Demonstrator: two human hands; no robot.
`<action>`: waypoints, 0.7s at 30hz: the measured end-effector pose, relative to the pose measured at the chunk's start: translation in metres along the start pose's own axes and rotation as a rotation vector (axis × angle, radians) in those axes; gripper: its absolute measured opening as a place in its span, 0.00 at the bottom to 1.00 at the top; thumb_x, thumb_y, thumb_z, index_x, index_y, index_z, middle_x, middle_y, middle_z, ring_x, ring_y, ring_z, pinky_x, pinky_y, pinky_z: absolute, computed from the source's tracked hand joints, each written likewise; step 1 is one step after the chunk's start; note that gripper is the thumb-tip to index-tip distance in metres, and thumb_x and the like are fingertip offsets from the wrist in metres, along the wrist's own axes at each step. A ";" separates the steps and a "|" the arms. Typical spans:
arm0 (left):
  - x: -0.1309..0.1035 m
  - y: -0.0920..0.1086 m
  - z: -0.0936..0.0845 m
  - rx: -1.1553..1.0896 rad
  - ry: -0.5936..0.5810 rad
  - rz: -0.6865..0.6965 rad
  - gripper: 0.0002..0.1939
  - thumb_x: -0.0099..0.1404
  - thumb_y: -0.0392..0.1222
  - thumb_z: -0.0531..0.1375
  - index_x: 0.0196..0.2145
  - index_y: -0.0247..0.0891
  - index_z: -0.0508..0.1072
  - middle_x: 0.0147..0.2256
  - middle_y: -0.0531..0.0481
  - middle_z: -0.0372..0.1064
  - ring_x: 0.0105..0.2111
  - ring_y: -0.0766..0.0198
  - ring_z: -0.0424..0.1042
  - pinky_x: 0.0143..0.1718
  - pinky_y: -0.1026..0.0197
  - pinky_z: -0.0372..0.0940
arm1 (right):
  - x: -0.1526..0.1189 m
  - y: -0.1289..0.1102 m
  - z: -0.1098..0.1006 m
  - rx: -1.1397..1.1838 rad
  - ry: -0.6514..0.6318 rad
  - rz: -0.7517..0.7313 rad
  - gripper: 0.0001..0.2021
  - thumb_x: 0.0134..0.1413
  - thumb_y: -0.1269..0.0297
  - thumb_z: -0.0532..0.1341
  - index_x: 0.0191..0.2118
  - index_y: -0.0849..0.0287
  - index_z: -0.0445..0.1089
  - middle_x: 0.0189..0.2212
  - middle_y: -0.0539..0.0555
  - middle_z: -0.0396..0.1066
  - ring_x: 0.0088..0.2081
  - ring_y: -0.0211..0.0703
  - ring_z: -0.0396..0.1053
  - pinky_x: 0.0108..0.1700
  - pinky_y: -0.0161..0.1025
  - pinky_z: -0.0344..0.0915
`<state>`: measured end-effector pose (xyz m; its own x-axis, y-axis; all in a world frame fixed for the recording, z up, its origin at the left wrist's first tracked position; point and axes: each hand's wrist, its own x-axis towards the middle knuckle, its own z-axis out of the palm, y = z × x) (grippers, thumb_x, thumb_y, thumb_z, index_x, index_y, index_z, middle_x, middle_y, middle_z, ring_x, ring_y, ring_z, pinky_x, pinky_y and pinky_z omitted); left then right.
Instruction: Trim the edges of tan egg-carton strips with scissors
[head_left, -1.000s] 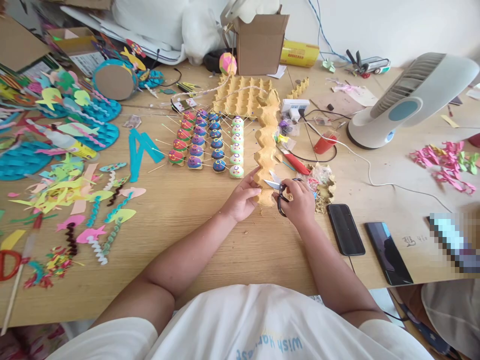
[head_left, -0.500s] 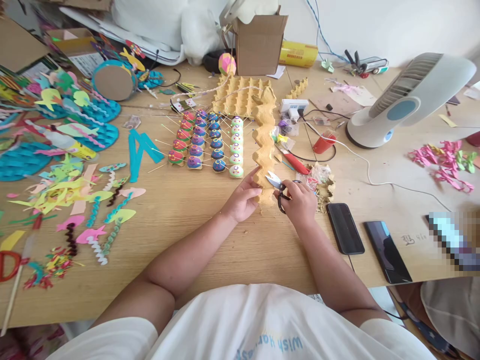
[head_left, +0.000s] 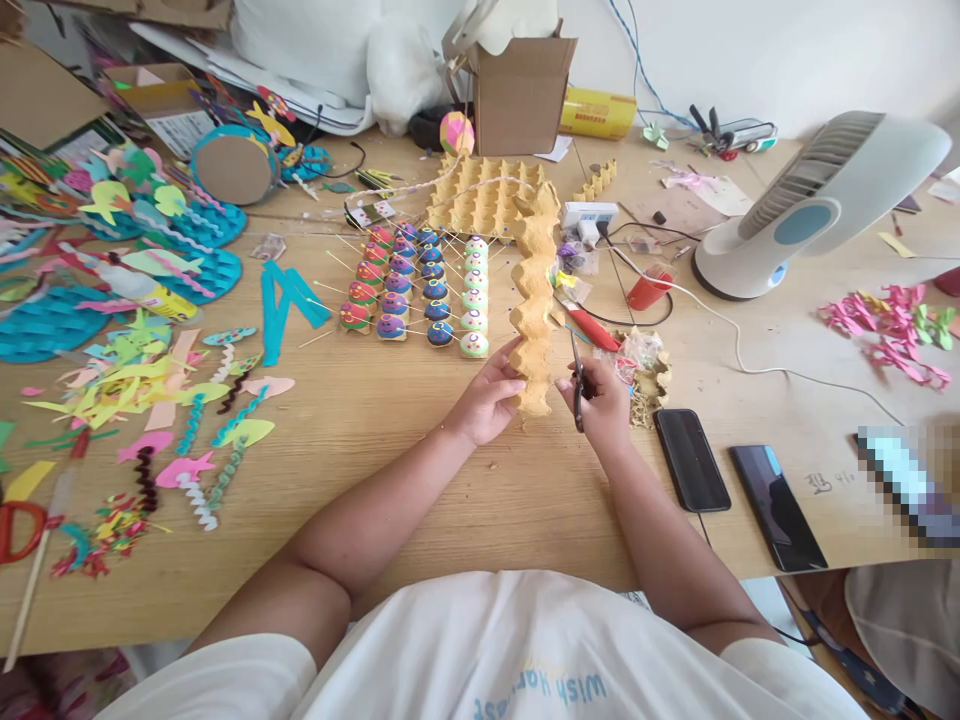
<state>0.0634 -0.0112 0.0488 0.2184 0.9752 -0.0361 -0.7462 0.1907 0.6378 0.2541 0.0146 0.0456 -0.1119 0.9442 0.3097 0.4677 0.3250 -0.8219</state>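
Observation:
My left hand [head_left: 491, 395] grips the near left edge of a long strip of yellow-brown egg carton [head_left: 535, 300], thumb on top. The strip points away from me, its far end raised in front of the larger egg tray [head_left: 480, 190]. Just right of the strip, my right hand [head_left: 604, 400] is closed around black-handled scissors [head_left: 578, 385], held edge-on with the blades pointing away and apart from the carton. Left of the strip stand rows of painted egg-carton cups: red [head_left: 369, 272], purple [head_left: 396, 280], dark blue [head_left: 435, 285] and pale green [head_left: 474, 300].
Carton scraps [head_left: 649, 380], a red cup [head_left: 649, 287] and a red-handled tool [head_left: 592, 325] lie to the right, with phones [head_left: 691, 460] nearer me. A white fan [head_left: 795, 215] stands beyond. Paper fish and coloured scraps [head_left: 135, 375] cover the left side.
The scissors have come away from the carton strip to the right and turned edge-on, their blades now pointing away from me. My left hand keeps its hold on the strip.

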 end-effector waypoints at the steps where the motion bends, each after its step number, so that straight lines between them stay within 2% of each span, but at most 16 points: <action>1: 0.000 0.000 -0.001 0.007 -0.004 -0.002 0.44 0.53 0.35 0.69 0.66 0.54 0.64 0.49 0.53 0.77 0.47 0.63 0.77 0.45 0.62 0.70 | 0.001 -0.001 0.001 0.106 -0.027 0.021 0.21 0.55 0.42 0.67 0.43 0.53 0.68 0.28 0.49 0.72 0.27 0.39 0.67 0.31 0.37 0.63; 5: 0.000 -0.004 -0.004 0.039 -0.014 -0.012 0.38 0.53 0.34 0.69 0.61 0.52 0.70 0.48 0.53 0.77 0.45 0.65 0.76 0.44 0.64 0.68 | 0.002 -0.005 0.006 0.430 -0.090 0.129 0.22 0.53 0.45 0.68 0.44 0.51 0.63 0.33 0.51 0.75 0.30 0.39 0.68 0.34 0.38 0.67; 9: 0.001 -0.009 -0.006 0.073 -0.023 -0.008 0.37 0.51 0.32 0.71 0.58 0.50 0.72 0.50 0.53 0.76 0.47 0.64 0.76 0.47 0.63 0.68 | -0.001 -0.007 0.015 0.596 -0.091 0.203 0.23 0.46 0.51 0.73 0.43 0.50 0.63 0.33 0.47 0.71 0.30 0.37 0.67 0.33 0.36 0.66; 13: 0.000 -0.011 -0.006 0.088 -0.042 -0.026 0.36 0.52 0.37 0.73 0.58 0.49 0.71 0.51 0.51 0.76 0.49 0.60 0.76 0.50 0.59 0.68 | -0.004 -0.006 0.019 0.596 -0.106 0.206 0.21 0.47 0.52 0.72 0.42 0.51 0.63 0.33 0.47 0.67 0.30 0.36 0.65 0.31 0.35 0.66; 18: 0.000 -0.011 -0.006 0.064 -0.006 -0.037 0.30 0.56 0.52 0.73 0.55 0.44 0.74 0.48 0.48 0.77 0.46 0.59 0.77 0.46 0.60 0.68 | -0.007 -0.008 0.018 0.535 -0.120 0.141 0.20 0.49 0.51 0.71 0.41 0.51 0.62 0.33 0.47 0.67 0.32 0.38 0.66 0.34 0.36 0.67; 21: 0.001 -0.010 -0.005 0.086 0.001 -0.057 0.29 0.57 0.52 0.72 0.55 0.43 0.75 0.48 0.47 0.78 0.44 0.59 0.77 0.42 0.61 0.67 | -0.008 -0.013 0.017 0.498 -0.179 0.122 0.20 0.51 0.50 0.70 0.41 0.51 0.62 0.32 0.48 0.68 0.32 0.38 0.67 0.34 0.37 0.67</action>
<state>0.0673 -0.0113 0.0385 0.2587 0.9631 -0.0747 -0.6757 0.2357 0.6985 0.2342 0.0034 0.0456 -0.2502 0.9569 0.1474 0.0197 0.1573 -0.9874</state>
